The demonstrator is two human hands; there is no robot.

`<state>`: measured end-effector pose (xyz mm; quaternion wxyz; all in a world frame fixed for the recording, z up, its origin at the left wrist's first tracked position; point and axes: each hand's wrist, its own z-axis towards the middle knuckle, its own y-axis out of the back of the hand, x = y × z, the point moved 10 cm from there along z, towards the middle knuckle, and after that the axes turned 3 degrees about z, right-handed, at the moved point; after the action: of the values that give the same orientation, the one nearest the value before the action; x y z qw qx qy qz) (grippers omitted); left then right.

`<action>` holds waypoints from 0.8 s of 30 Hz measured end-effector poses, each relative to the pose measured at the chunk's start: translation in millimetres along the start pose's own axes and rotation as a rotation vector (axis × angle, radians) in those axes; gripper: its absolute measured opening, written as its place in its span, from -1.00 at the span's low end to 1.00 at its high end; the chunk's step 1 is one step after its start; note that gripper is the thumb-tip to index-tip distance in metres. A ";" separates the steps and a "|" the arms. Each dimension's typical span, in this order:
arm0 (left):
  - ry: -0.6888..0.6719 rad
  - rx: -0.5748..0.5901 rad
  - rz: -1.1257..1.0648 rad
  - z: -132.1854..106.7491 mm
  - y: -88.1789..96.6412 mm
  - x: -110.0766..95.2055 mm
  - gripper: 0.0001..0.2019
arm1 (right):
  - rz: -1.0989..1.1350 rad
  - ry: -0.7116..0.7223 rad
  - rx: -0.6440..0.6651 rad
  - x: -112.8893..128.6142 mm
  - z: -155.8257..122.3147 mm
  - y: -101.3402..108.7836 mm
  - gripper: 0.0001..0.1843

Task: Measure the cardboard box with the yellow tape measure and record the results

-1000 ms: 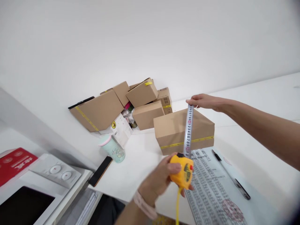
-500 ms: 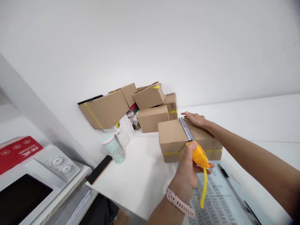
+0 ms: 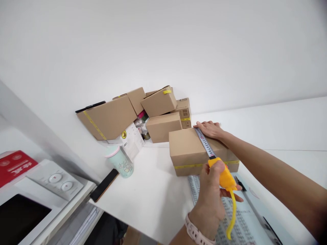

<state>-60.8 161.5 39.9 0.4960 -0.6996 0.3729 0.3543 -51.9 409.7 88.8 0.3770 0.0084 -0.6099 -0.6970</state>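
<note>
A yellow tape measure (image 3: 224, 175) is in my left hand (image 3: 211, 187), which is closed round its case with the thumb on top. The metal blade (image 3: 206, 144) runs out over the top of a cardboard box (image 3: 184, 144) to its far edge. A yellow strap hangs from the case. My right hand (image 3: 209, 129) lies over the far edge of the box, its thumb pressing at the blade's end and its fingers curled over the edge; the fingertips are hidden. Yellow tape bands the box's near side.
Cardboard boxes (image 3: 163, 127) are stacked by the wall. Further left stand a mint tumbler (image 3: 122, 163) and a black flat case (image 3: 104, 185). Under my left hand lie printed sheets (image 3: 240, 221) with a pen (image 3: 240, 183). A microwave (image 3: 33, 197) is at far left.
The left hand has drawn the tape measure back toward me, with more blade showing. My right hand's thumb and fingers have closed in at the blade's end. The view has shifted slightly.
</note>
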 end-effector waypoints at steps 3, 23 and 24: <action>0.012 -0.011 0.001 0.4 -1.5 0.6 -0.38 | 0.013 0.004 -0.015 0.6 -1.2 0.5 -0.28; -0.422 -0.261 0.265 -22.5 153.1 -62.0 -0.41 | 0.869 -0.359 -0.068 -81.1 -162.6 27.6 -0.19; -0.415 -0.235 0.266 -16.4 151.2 -64.9 -0.43 | 0.872 -0.312 -0.029 -69.7 -163.6 26.0 -0.21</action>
<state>-221.3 122.0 35.3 0.4262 -0.6096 0.3083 0.5930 88.6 309.8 38.0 0.5387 -0.3594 -0.5960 -0.4747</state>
